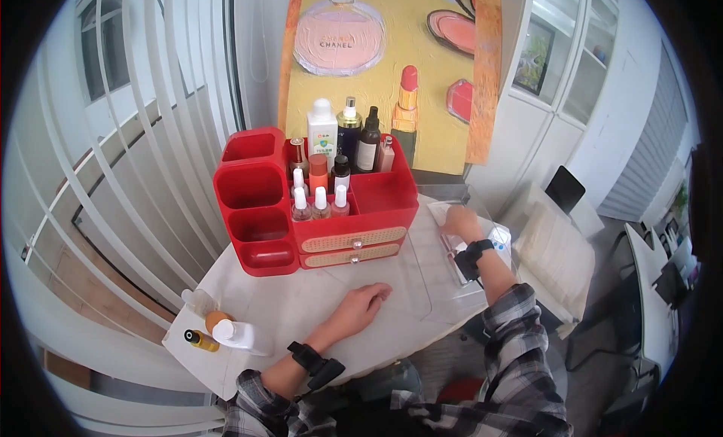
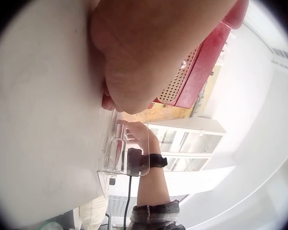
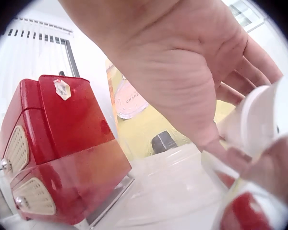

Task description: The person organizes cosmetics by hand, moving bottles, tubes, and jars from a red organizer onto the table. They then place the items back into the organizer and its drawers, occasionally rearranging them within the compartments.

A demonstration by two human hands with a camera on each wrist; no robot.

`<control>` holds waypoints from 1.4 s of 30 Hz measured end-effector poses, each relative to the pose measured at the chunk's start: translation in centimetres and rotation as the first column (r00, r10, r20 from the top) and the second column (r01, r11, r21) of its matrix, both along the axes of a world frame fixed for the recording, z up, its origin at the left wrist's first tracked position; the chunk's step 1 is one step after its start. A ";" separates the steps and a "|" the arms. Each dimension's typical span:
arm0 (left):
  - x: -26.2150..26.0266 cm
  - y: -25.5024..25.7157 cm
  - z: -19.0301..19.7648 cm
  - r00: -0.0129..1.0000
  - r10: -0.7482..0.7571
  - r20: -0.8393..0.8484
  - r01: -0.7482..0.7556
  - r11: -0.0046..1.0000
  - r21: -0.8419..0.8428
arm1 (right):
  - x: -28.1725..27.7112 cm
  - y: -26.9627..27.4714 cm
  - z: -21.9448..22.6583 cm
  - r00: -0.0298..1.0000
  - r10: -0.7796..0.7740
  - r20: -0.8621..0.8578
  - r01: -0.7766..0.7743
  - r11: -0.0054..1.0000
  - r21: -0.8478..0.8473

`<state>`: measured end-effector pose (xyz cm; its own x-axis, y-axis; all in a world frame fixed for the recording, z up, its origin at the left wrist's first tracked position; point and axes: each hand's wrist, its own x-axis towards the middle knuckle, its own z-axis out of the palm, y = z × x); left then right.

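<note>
My left hand rests on the white table in front of a red cosmetics organizer, its fingers loosely bent and holding nothing. My right hand reaches into a clear acrylic box at the table's right side. Seen from the left wrist, that hand's fingers spread apart inside the clear walls. In the right wrist view, a blurred white rounded piece overlaps the fingers, with a red-and-white item close below it. The hand partly hides what lies in the box.
Bottles and white-capped nail polishes fill the organizer's middle. At the table's left stand a white bottle, a yellow bottle with a black cap and a clear container. Behind is a yellow painting; vertical blinds line the left.
</note>
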<state>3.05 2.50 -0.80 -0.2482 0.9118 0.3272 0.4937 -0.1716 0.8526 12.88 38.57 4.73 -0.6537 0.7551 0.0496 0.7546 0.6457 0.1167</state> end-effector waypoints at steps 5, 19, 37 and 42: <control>0.0 -0.1 -0.3 1.000 -0.003 0.001 0.003 1.000 0.013 | 0.2 -1.4 1.0 0.994 -0.073 -0.079 0.065 0.992 -0.104; -0.1 0.2 -0.8 1.000 -0.004 -0.017 0.004 1.000 0.007 | -1.0 -9.1 13.1 0.236 0.083 -0.968 -0.384 0.923 -0.015; 0.0 0.1 -1.2 0.999 0.004 -0.045 -0.002 0.999 0.033 | -13.4 -17.5 9.5 0.129 0.126 -0.984 -0.544 0.838 0.036; 0.0 0.1 -0.9 0.998 0.023 -0.057 -0.021 1.000 0.020 | -11.5 -17.2 10.6 0.289 0.322 -0.901 -0.589 0.803 0.098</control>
<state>3.08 2.60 -1.67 -0.2487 0.8995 0.3593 0.5452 -0.1767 0.8195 1.36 21.42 15.30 -0.5962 0.4205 0.6839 -0.0735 0.8197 -0.5680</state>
